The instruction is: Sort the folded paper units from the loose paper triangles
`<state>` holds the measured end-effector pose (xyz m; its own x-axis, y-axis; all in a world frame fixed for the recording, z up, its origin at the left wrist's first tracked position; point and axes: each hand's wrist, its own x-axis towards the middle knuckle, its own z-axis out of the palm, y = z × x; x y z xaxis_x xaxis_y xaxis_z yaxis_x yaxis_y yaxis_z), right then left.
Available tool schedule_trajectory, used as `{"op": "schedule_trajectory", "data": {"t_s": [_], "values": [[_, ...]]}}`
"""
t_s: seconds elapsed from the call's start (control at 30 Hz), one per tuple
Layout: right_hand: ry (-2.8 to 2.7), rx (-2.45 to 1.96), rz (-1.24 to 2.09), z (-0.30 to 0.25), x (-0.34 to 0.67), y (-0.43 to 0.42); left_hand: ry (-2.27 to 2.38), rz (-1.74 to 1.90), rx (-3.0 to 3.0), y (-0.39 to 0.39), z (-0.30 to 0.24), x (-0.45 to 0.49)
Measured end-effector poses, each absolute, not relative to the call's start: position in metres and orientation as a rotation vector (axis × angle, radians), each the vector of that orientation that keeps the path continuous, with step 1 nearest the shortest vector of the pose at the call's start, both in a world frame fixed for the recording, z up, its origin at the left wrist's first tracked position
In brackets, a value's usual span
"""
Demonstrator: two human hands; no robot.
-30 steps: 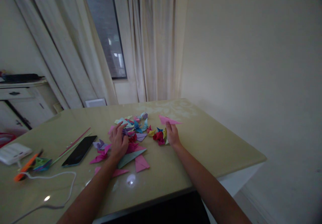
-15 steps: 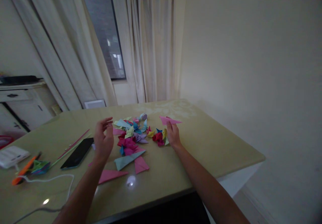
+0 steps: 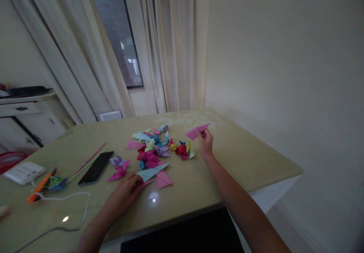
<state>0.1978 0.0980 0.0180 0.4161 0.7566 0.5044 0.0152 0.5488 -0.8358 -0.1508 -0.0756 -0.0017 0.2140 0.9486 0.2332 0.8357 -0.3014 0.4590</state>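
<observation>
My right hand (image 3: 206,143) pinches a pink paper plane (image 3: 193,133), raised above the far right part of the table. Low on the left, my left hand (image 3: 129,188) has its fingers curled over another pink paper plane (image 3: 147,183), most of which the hand covers. A light-blue folded paper (image 3: 152,172) lies against those fingertips, with a pink folded paper (image 3: 163,179) beside it. Beyond them spreads a heap of coloured origami pieces (image 3: 149,156). A smaller cluster of red and yellow origami (image 3: 182,150) sits to its right, and a magenta origami piece (image 3: 119,172) lies left.
A black phone (image 3: 96,168) lies on the left, near thin pink and green sticks (image 3: 91,157). Orange-handled scissors (image 3: 40,188), a white box-shaped device (image 3: 25,172) and a white cable (image 3: 68,198) are farther left. A wall (image 3: 270,74) borders the table's right side.
My left hand has come down from the air onto the pink paper plane at the front. My right hand has moved a little up and right with its pink paper plane, now tilted.
</observation>
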Motion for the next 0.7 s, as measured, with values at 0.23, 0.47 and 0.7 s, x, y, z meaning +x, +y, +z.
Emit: {"op": "schedule_trajectory", "data": {"t_s": [0.23,0.47,0.7], "values": [[-0.989,-0.934,0.519,0.020,0.199,0.099,1.548,0.833,2.237,-0.069,0.053,-0.105],[-1.001,-0.904,0.594,0.019,0.196,0.097,1.158,1.681,1.692,0.017,0.084,0.001],[-1.213,-0.791,0.473,0.016,0.190,0.089,1.061,1.874,1.257,0.047,0.020,0.020]]}}
